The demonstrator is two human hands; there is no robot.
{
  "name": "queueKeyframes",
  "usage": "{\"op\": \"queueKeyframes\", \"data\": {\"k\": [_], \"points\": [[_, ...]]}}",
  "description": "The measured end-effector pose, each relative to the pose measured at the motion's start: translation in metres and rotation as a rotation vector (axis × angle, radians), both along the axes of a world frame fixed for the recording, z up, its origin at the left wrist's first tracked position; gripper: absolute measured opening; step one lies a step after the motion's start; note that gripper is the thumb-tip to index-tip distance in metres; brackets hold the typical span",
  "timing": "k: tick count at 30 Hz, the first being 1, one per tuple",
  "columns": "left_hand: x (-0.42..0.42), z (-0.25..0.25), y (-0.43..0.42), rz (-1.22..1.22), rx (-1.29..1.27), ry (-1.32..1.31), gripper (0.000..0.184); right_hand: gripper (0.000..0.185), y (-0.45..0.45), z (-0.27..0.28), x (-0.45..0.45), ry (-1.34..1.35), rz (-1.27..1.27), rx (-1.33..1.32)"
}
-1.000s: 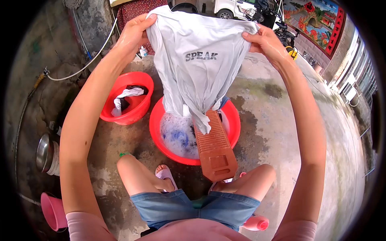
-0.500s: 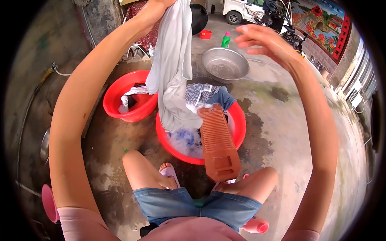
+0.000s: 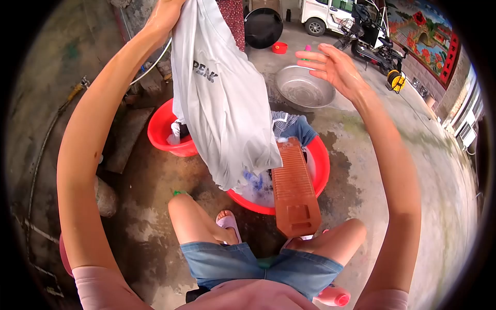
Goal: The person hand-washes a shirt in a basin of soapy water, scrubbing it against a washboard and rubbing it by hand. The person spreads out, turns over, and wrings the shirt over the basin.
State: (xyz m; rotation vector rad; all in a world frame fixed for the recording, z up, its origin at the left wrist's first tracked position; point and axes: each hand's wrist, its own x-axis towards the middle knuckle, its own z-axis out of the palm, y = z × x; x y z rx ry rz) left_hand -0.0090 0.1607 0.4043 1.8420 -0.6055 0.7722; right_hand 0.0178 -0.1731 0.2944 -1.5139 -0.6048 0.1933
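My left hand point(image 3: 166, 14) is raised at the top edge, gripping a wet white shirt point(image 3: 227, 113) printed "PEAK". The shirt hangs spread out, its lower end over a red basin point(image 3: 322, 163) of soapy water. A brown washboard point(image 3: 294, 181) leans in that basin, its lower end over the near rim. Beside the board lie a checked cloth point(image 3: 281, 123) and blue denim point(image 3: 301, 132). My right hand point(image 3: 335, 68) is up in the air with fingers apart, holding nothing, in front of a metal basin point(image 3: 305, 88).
A second red basin point(image 3: 160, 126) with wet clothes stands at left, partly behind the shirt. Farther back are a small red bowl point(image 3: 279, 48), a black round pan point(image 3: 263, 28), an electric scooter point(image 3: 374, 49) and a white vehicle point(image 3: 330, 15). A pink bottle point(image 3: 333, 296) lies by my leg.
The shirt has gone from a bunched hang to a wider spread, showing its print. My left hand has moved left with it; my right hand stays raised and open. The view has shifted slightly.
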Motion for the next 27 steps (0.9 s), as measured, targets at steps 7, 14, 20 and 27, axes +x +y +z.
{"op": "queueKeyframes", "data": {"k": [7,14,20,27], "points": [[-0.018,0.017,-0.057,-0.411,-0.074,-0.026,0.029,0.059,0.101,-0.059,-0.020,0.114,0.274,-0.077],[0.000,-0.012,0.003,0.195,0.450,-0.170,0.035,0.034,0.009,0.040,-0.018,-0.423,-0.360,-0.079],[0.004,-0.022,-0.005,0.223,1.024,-0.212,0.045,0.029,-0.026,0.142,-0.064,-0.655,-0.432,-0.563],[0.029,0.011,0.000,-0.005,0.673,0.093,0.042,0.064,-0.076,0.159,-0.060,-0.466,-0.424,-1.139]]}}
